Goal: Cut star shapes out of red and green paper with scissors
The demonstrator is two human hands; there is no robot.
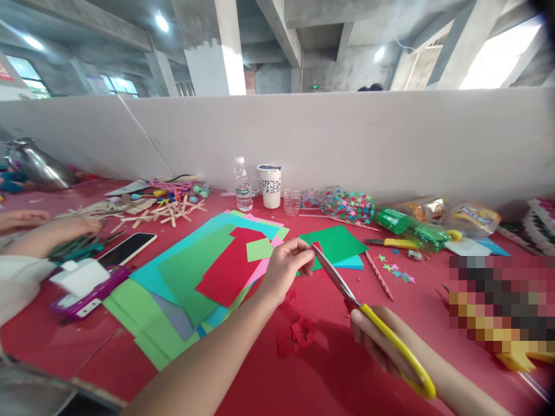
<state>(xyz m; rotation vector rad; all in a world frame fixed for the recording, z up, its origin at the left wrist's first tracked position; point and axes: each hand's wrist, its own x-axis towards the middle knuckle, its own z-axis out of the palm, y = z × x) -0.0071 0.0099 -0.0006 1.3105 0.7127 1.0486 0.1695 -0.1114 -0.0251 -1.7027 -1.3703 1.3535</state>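
My right hand (370, 338) grips yellow-handled scissors (338, 278), whose blades point up and to the left. The blades look close together, with their tips beside my left hand (286, 266). In that hand, thumb and fingers are pinched on a small piece of red paper (318, 247), partly hidden by the fingertips and the blades. Below lie red paper scraps (299, 336) on the red table. A green sheet (336, 247) lies just behind the blade tips. To the left is a stack with a red sheet (232, 268) and a light green square (259, 250).
A water bottle (243, 188) and white cup (271, 186) stand by the grey partition (347, 138). Star confetti (396, 269), a striped straw (379, 276) and green bottle (425, 232) lie right. Leftward are wooden sticks (173, 211), a phone (129, 247) and another person's arm (47, 240).
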